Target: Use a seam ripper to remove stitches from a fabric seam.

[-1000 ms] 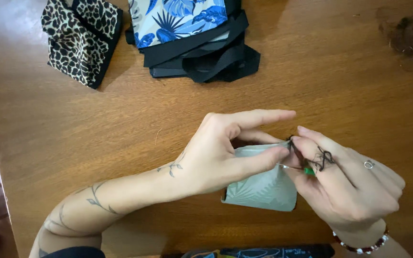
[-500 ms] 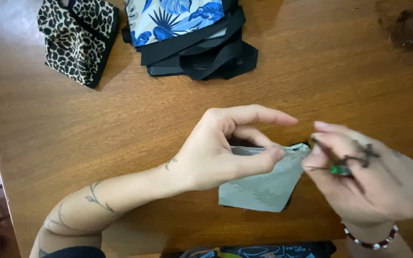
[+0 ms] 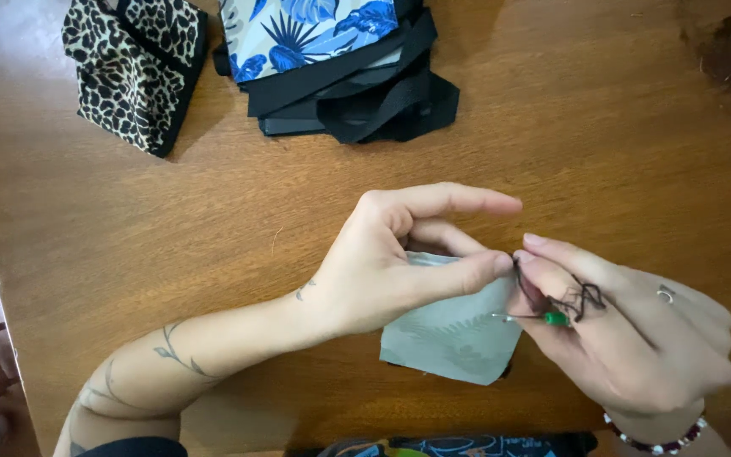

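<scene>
My left hand (image 3: pixel 382 271) pinches the grey cloth (image 3: pixel 454 338) edge; my right hand (image 3: pixel 628 338) grips the green-headed pin (image 3: pixel 543 319) and black thread (image 3: pixel 581 298). I'd keep the thread taut, untangled.

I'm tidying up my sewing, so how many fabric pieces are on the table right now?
3 clearly: a leopard-print piece at the top left, a blue leaf-print piece atop black straps, and a pale green piece pinched by the left hand. More may lie stacked underneath.

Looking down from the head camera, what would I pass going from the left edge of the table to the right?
Leopard-print pouch → blue leaf-print fabric piece with black straps → left hand → pale grey-green fabric piece → green-headed pin → right hand.
</scene>
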